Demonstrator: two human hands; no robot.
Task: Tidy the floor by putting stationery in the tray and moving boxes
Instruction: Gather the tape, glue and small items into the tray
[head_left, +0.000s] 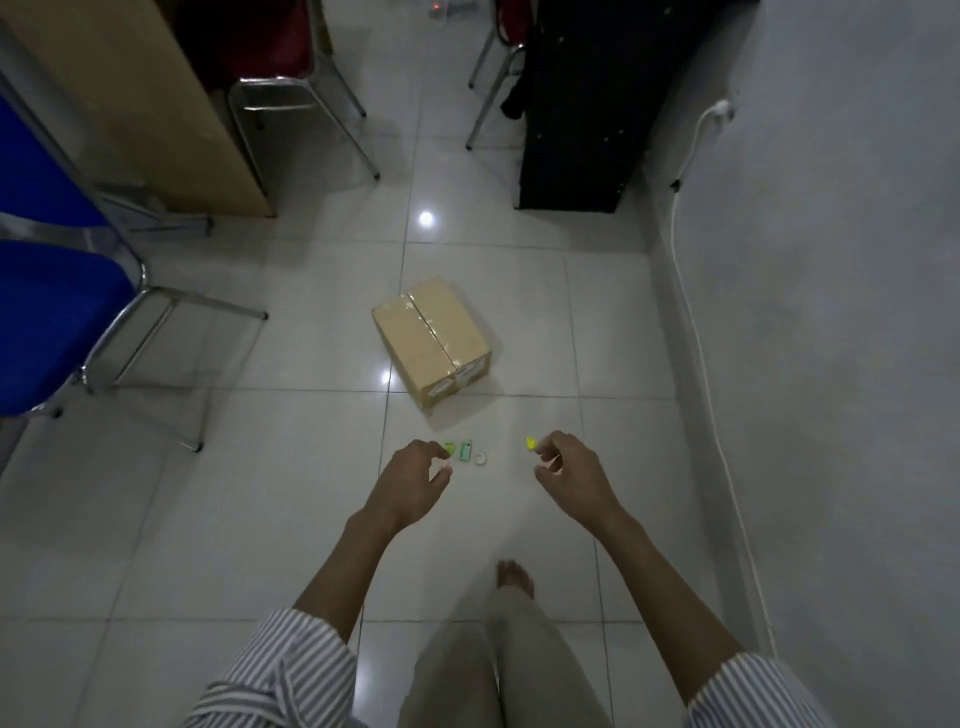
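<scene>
Stationery (464, 451) on floor (260, 493) beyond left grip (415, 478)

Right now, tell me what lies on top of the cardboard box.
Nothing rests on the cardboard box; only a tape strip runs along its closed flaps. Its contents and underside are hidden.

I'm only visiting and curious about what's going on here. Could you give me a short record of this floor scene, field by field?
box: taped cardboard box, closed, on the floor
small items: green pieces and a white ring, nearer than the box
yellow piece: at the right hand fingertips; grip unclear
left hand: fingers curled by the green pieces; grip unclear
tray: none in view
seat: blue chair, left
</scene>
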